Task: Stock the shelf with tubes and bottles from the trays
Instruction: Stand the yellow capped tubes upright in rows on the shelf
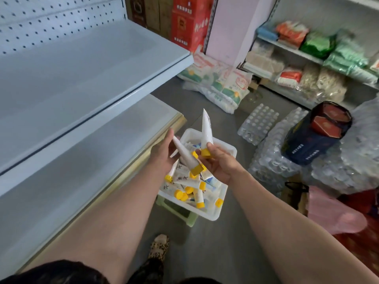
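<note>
The shelf (86,64) on the left holds nothing yet. The left hand (164,152) has its fingers curled round one tube (185,153), cap down; the right hand (219,165) pinches a second tube (205,130) by its yellow cap, tail up. Both hover over the white tray (215,210), where roughly ten more lie jumbled. Best set them cap-down, starting at the back.

Red cartons (184,21) stacked at the back, white sacks (221,83) slumped on the grey floor, shrink-wrapped water bottles (258,124) laid beside them, a dark bag (313,138) perched on more packs, packets (320,44) lined up on far racks, a pink bag (332,212) lying bottom right, a leopard-print shoe (159,248) planted below.
</note>
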